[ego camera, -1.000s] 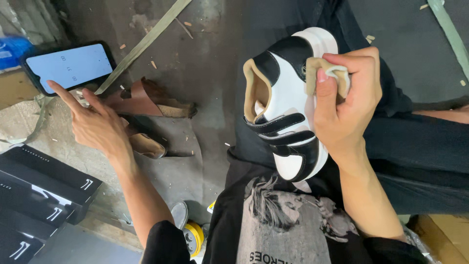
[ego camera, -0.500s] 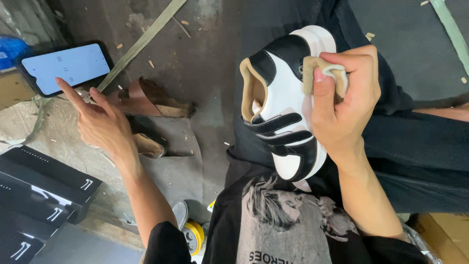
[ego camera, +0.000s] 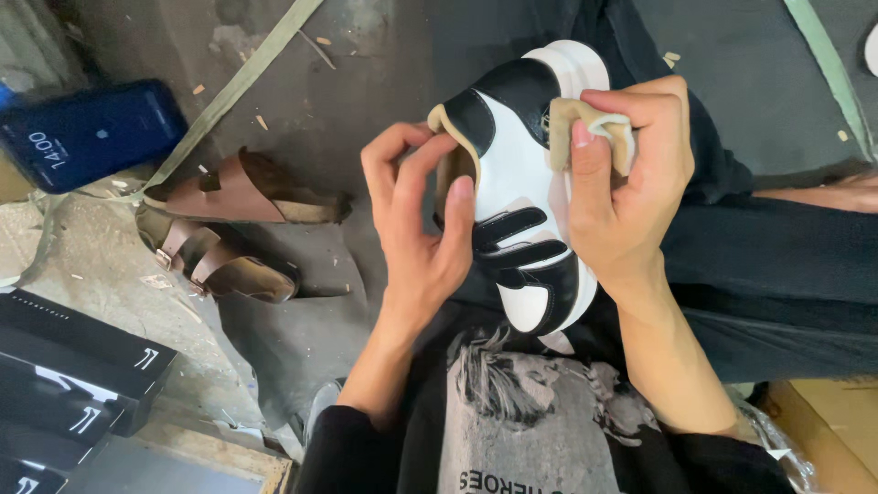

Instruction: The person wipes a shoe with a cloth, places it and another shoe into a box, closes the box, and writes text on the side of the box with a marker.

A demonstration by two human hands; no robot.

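left hand (ego camera: 416, 229) grips shoe (ego camera: 521, 183) collar | right hand (ego camera: 631, 192) pinches tan cloth (ego camera: 585, 123) on upper | advice: brace firmly, wipe short strokes

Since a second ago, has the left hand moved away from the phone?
Yes. The left hand has left the phone and crossed right, past the brown sandals, to the shoe.
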